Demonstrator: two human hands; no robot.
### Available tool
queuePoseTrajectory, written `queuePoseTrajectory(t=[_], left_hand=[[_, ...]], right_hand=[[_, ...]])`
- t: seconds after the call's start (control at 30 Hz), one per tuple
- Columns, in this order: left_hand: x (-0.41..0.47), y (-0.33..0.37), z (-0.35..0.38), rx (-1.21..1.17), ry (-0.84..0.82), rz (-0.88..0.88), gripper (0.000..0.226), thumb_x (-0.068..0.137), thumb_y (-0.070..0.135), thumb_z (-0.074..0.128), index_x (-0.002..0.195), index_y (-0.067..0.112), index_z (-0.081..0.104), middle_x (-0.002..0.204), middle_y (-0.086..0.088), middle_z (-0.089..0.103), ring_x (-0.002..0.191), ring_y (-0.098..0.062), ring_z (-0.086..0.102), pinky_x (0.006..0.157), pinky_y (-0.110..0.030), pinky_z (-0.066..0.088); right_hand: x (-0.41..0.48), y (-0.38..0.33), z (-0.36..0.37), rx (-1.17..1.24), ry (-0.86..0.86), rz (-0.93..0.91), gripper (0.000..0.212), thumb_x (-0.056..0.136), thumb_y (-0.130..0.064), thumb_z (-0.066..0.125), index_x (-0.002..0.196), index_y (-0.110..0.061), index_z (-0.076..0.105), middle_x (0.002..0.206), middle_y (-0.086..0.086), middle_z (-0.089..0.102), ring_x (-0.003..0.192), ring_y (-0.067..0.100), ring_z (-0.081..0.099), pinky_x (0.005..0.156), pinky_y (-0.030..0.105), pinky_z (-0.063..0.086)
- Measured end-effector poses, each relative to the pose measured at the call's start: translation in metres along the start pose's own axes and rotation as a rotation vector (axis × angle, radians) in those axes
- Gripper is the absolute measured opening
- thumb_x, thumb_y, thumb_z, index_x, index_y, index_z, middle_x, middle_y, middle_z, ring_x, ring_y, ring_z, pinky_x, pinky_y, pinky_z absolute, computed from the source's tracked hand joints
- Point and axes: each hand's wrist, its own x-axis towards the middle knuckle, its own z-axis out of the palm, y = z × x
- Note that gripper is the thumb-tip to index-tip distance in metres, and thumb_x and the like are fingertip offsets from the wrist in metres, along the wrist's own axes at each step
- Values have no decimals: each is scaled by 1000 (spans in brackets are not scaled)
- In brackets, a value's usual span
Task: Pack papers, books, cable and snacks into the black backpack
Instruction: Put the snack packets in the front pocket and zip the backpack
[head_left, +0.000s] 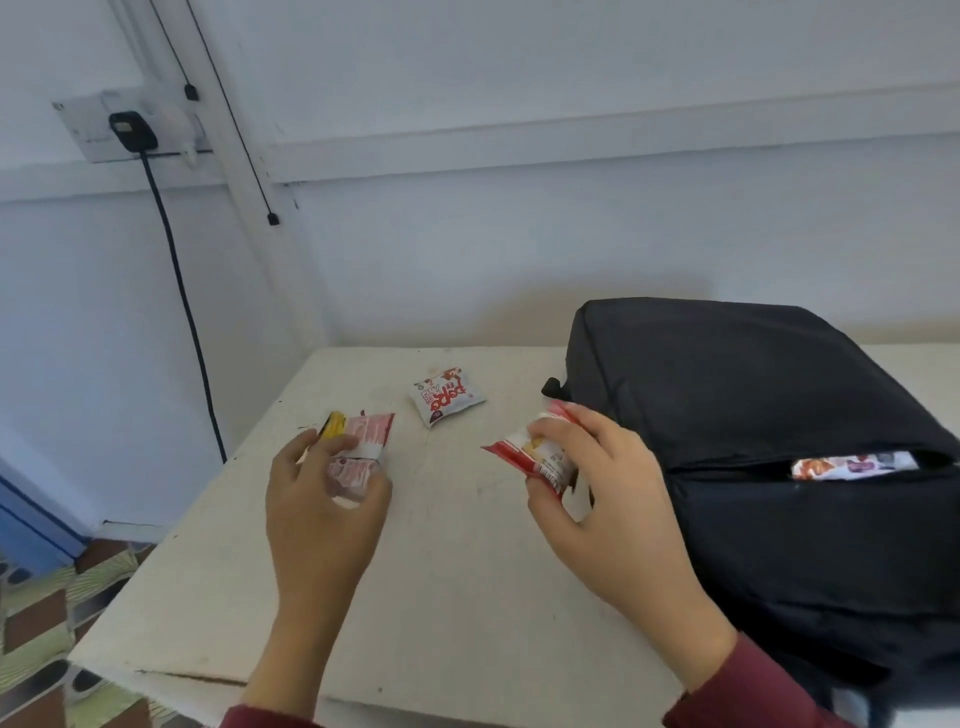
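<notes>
One white snack packet: lies flat and untouched on the off-white table, toward its far side
Black backpack: lies on the table at the right, its front pocket gaping
Pocket: another snack packet shows in the opening
Left hand: fingers curled round a pink-and-white packet, with a yellow packet tucked behind it
Right hand: fingers and thumb clasp a red-and-white packet, held above the table just beside the backpack

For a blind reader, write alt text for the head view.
Left hand and right hand each grip snack packets over a white table, beside a black backpack with a packet in its open pocket. Another packet lies loose.
</notes>
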Motion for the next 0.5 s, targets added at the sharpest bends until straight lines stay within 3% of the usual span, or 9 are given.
queuePoseTrajectory(t=[0.1,0.17,0.27,0.5], left_hand=[[-9,40,16,-101,-4,129,37,71,7,74,104,19,64,126,1,48,109,-2,41,84,-6,33],[-14,66,32,-188,-50,195,39,70,6,75,105,20,63,123,5,47,110,-4,41,75,4,34],[-21,102,59,-252,-177,258,44,72,13,76,111,24,60,125,8,43,116,-7,38,71,8,35],[-32,163,133,-293,-459,330,44,75,21,75,115,27,59,133,7,45,118,-4,37,72,10,30]], right_hand=[[3,18,-36,-42,70,10,42,78,-44,53,119,-33,54,128,-9,52,111,12,48,92,33,42],[5,35,-57,-78,86,45,45,78,-44,54,121,-32,55,130,-6,52,115,15,47,94,34,40],[8,63,-84,-136,100,86,47,77,-50,46,120,-33,56,130,-5,53,115,16,48,94,34,40],[22,123,-126,-314,49,156,44,75,-40,51,117,-32,58,129,-1,55,117,23,50,99,44,40]])
